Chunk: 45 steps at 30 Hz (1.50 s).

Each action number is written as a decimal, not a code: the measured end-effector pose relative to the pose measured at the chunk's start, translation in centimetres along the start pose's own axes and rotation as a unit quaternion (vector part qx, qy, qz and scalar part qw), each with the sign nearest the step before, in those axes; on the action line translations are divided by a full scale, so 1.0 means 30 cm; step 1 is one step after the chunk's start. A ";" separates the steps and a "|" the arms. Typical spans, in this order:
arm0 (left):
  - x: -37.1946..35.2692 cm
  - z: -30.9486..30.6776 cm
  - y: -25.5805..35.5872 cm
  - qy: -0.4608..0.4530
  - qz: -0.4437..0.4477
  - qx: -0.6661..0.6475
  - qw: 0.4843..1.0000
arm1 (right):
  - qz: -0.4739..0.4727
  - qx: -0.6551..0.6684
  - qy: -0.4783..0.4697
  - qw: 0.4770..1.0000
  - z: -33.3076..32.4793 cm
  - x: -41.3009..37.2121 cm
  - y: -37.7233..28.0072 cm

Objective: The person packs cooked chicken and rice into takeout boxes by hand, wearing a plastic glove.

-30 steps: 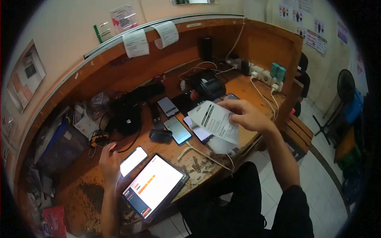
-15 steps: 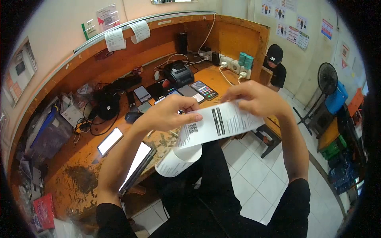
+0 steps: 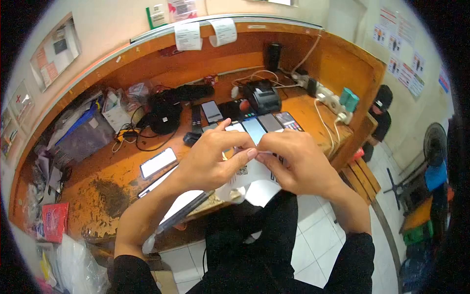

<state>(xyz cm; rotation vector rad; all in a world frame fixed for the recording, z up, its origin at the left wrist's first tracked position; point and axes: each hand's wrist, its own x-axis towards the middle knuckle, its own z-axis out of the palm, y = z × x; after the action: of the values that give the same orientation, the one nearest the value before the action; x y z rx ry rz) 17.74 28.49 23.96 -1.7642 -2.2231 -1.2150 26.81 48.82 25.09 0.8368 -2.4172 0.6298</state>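
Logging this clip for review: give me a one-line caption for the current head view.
Left hand and right hand pinch a printed paper beside a wooden desk bearing several phones.

The wooden worktop [image 3: 93, 179], its finish worn to dark patches well left of the black machine [image 3: 264, 98] standing on it, carries a cluster of phones [image 3: 254, 131] just in front of that machine. Left of the machine lie a dark heap [image 3: 164, 110] with cables, a translucent bin [image 3: 85, 134], a lit phone [image 3: 159, 163] and a partly hidden tablet [image 3: 183, 199].
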 end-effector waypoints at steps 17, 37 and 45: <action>0.424 -0.435 -0.518 0.103 -0.329 -0.102 0.933 | 0.076 0.143 0.077 0.984 -0.240 0.599 0.750; 0.514 -0.606 -0.252 0.315 -0.498 -0.014 0.808 | 0.328 -0.055 0.243 0.911 -0.245 1.025 1.095; 0.444 -0.553 -0.225 0.404 -0.513 0.012 0.757 | 0.255 -0.220 0.202 0.920 -0.272 0.953 1.167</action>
<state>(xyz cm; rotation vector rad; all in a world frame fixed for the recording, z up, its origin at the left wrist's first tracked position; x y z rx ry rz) 0.61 28.99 38.29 0.2810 -2.4353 -1.5643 -13.50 65.79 39.19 -0.1140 -2.2456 0.3600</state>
